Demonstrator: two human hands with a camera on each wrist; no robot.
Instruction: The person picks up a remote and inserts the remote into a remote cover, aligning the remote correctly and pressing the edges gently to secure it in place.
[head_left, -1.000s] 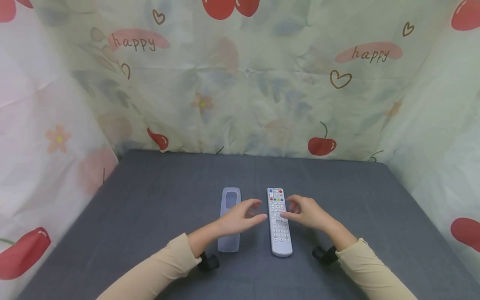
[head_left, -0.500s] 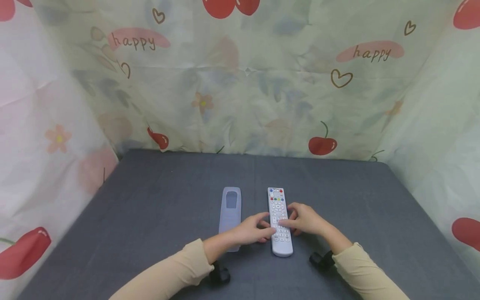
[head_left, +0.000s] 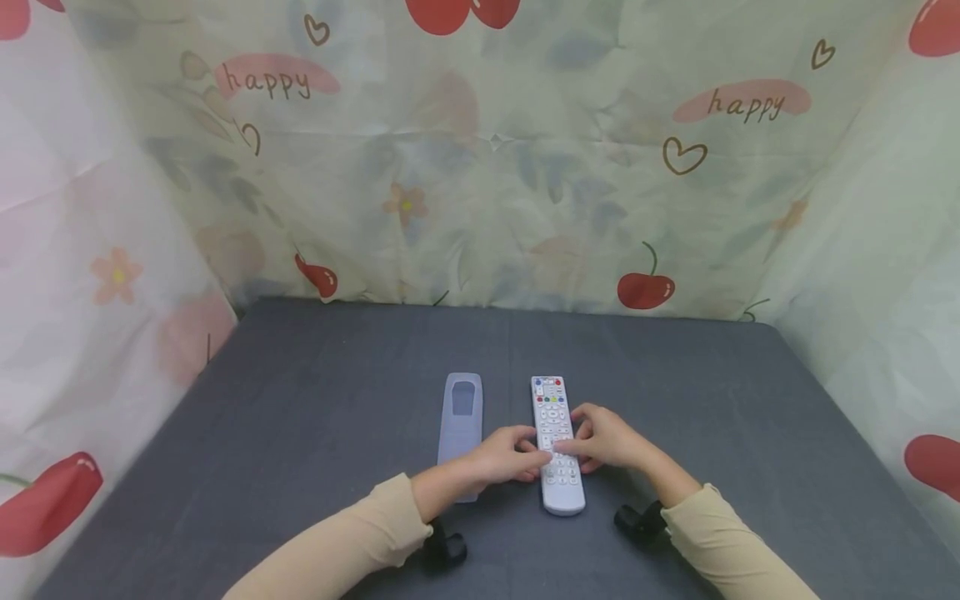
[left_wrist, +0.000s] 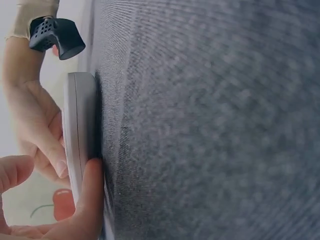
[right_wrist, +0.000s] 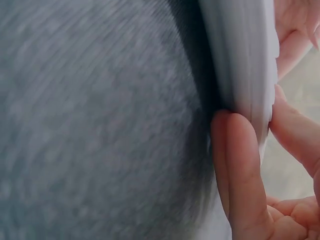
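Note:
A white remote control (head_left: 553,417) lies face up on the dark grey table, its coloured buttons at the far end. My right hand (head_left: 611,437) pinches its right edge, thumb on the buttons and fingertips (right_wrist: 242,145) against the side near the table. From the left, my left hand (head_left: 498,457) touches the opposite edge with a finger (left_wrist: 91,187). In the left wrist view its thumb stands apart from the remote, above the button face. Left of the remote lies a translucent bluish remote cover (head_left: 460,429) with a cut-out window, partly hidden by my left hand.
The dark grey cloth-covered table (head_left: 360,375) has a patterned curtain (head_left: 495,225) behind it and at both sides. Black wrist devices (head_left: 445,548) sit below both cuffs.
Both hands have come nearer and lower along the remote control, the left moving right to its edge. The remote's far end has shifted slightly left in the last half second. The cover stays put.

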